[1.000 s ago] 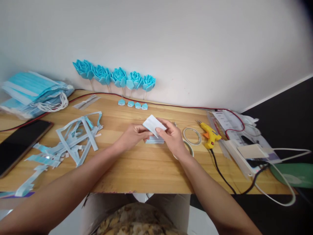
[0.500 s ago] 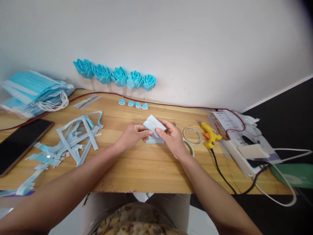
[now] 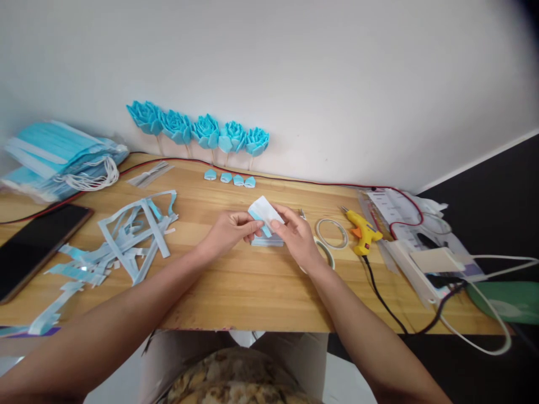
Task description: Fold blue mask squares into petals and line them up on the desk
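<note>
A small piece of white and blue mask fabric [image 3: 265, 210] is held between my two hands over the middle of the table, with a blue folded edge on its lower left side. My left hand [image 3: 233, 227] pinches that edge between thumb and fingers. From the other side, my right hand [image 3: 297, 233] grips the piece with its thumb on top. Just beneath, partly hidden by the hands, lies a stack of light blue fabric pieces [image 3: 267, 241]. Several small folded blue petals [image 3: 226, 178] sit in a row behind the hands.
Several blue fabric flowers [image 3: 206, 132] on sticks lean against the wall. Cut strips [image 3: 138, 241], a phone [image 3: 37, 241] and packed face masks [image 3: 54, 151] lie left. Tape rolls [image 3: 332, 234], a yellow glue gun [image 3: 362, 231] and a power strip [image 3: 415, 269] with cables are right.
The fabric piece has turned slightly in my fingers, and more of its blue folded edge shows. Both hands stay nearly in place.
</note>
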`<move>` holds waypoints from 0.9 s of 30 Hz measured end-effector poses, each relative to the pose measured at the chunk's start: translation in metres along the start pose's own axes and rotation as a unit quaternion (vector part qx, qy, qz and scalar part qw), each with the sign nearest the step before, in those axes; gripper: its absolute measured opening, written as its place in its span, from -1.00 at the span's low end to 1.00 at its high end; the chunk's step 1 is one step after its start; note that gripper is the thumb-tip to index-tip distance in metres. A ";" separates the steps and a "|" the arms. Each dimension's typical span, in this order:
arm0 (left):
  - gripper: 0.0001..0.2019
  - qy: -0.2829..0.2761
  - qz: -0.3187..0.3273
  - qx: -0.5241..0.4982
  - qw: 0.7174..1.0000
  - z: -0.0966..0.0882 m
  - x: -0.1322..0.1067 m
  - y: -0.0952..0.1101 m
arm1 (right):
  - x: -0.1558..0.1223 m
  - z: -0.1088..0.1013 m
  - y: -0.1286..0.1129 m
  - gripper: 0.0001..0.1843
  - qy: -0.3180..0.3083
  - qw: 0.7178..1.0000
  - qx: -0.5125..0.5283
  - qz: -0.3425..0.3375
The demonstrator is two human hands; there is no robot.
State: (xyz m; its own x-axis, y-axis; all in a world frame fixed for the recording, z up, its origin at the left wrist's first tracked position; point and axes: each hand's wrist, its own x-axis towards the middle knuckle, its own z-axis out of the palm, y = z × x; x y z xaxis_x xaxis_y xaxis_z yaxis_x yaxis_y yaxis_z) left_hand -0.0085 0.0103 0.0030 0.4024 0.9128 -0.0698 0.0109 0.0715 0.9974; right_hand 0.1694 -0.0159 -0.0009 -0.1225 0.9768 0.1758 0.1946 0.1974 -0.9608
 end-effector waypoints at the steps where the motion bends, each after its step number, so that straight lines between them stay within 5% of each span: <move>1: -0.72 0.001 0.002 0.001 1.000 0.000 0.000 0.000 | 0.000 0.000 0.001 -0.53 -0.003 1.000 -0.008 -0.003; 12: -0.66 0.039 0.036 0.001 0.999 -0.002 -0.001 0.001 | -0.002 0.002 0.007 -0.43 -0.006 0.997 -0.073 -0.022; 21: -0.75 0.014 -0.023 -0.227 0.973 0.000 0.002 -0.003 | 0.000 0.001 0.007 -0.43 0.006 0.998 -0.062 -0.014; 27: -0.79 0.000 -0.030 -0.248 0.968 0.000 0.001 -0.001 | 0.000 0.001 0.004 -0.48 0.032 0.993 -0.113 -0.034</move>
State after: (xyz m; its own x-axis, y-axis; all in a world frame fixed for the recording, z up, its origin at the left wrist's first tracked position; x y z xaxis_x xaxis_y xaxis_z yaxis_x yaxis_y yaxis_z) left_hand -0.0081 0.0114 0.0017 0.4152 0.9009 -0.1264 -0.4077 0.3085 0.8594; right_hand 0.1692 -0.0148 -0.0048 -0.0832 0.9623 0.2591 0.4015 0.2703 -0.8751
